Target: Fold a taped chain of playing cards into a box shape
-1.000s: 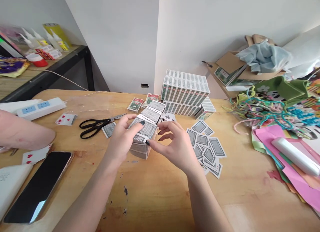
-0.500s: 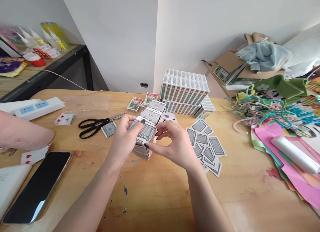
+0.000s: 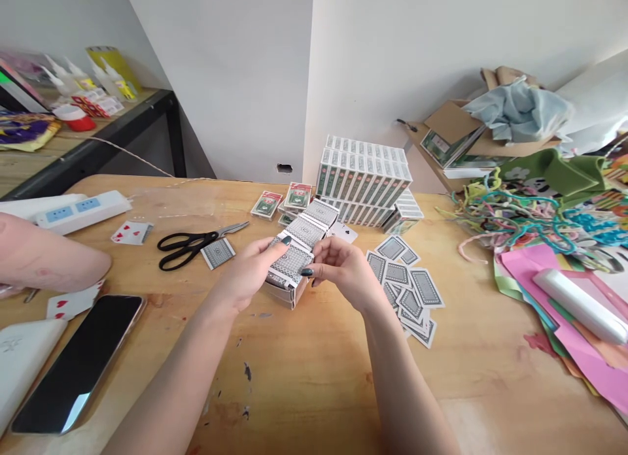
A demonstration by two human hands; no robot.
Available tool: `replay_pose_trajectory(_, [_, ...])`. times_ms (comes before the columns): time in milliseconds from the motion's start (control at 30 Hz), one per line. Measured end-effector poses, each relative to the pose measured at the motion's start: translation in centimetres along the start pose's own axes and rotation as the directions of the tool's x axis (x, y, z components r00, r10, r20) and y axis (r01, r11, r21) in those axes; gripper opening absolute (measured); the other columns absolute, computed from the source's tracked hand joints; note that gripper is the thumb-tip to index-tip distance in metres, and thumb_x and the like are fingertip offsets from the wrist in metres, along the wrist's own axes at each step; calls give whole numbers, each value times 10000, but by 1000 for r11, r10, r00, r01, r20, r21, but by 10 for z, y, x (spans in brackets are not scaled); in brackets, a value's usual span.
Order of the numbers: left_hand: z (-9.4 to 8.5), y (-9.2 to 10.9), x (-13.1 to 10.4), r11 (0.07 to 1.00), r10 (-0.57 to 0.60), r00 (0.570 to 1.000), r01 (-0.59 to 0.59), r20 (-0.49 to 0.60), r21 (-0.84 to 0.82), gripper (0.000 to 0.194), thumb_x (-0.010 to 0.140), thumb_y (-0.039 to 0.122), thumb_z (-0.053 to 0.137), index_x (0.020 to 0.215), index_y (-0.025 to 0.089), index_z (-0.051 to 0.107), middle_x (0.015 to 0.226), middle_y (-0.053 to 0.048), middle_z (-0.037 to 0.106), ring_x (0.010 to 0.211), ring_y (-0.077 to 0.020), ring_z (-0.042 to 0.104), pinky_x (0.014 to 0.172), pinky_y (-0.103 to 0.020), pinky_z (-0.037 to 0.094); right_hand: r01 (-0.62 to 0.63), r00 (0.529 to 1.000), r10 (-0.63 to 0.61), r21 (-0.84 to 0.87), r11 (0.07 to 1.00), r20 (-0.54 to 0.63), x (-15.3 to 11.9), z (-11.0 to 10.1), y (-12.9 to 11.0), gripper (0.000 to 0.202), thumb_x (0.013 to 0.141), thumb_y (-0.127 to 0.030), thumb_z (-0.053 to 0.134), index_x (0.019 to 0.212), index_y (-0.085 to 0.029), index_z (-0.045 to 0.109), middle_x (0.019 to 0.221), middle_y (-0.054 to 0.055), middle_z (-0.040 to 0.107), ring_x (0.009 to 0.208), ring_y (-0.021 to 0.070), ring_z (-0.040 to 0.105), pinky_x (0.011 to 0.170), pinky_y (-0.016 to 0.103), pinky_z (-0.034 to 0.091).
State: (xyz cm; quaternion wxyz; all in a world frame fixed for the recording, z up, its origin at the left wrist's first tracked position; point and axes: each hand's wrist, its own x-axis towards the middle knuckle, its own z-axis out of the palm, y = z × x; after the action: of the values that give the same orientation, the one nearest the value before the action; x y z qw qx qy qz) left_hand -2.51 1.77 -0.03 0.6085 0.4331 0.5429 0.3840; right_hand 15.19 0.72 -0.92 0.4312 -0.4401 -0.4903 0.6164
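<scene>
Head view: card-covered block (image 3: pixel 305 231) on table (image 3: pixel 294 376), shifted slightly rightward and away; left hand (image 3: pixel 248 270) clamped over near left side, right hand (image 3: pixel 343 270) pinching near right edge; edge work seems unfinished

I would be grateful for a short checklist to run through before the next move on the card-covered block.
1. Left hand steadying the card-covered block: ok, thumb on top.
2. Right hand at the block: ok, thumb at its right edge.
3. Scissors apart from both hands: ok, though the tips lie near the left hand.
4. Loose cards on the right gathered: not ok, they lie scattered and overlapping.
5. Top cards firmly fixed: cannot tell.
</scene>
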Motion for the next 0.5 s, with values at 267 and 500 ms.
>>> replay_pose_trajectory(267, [-1,1,3,998,-22,998,25,67,-51,223,707,385,652,733,164,667,643,-14,639,559,-145,556,528,-239,391,22,993,-17,42,999,-114,6,7,7,377,487,-373,867,643,-181,583,547,-31,596,465,100,539,451,243,465])
replay_pose_trajectory(500, [-3,-4,5,996,18,997,-25,75,91,260,751,426,620,740,167,649,648,8,606,541,-115,497,509,-219,340,-21,983,25,25,999,-182,5,11,8,356,472,-318,878,615,-176,585,531,-26,602,463,103,545,456,243,459])
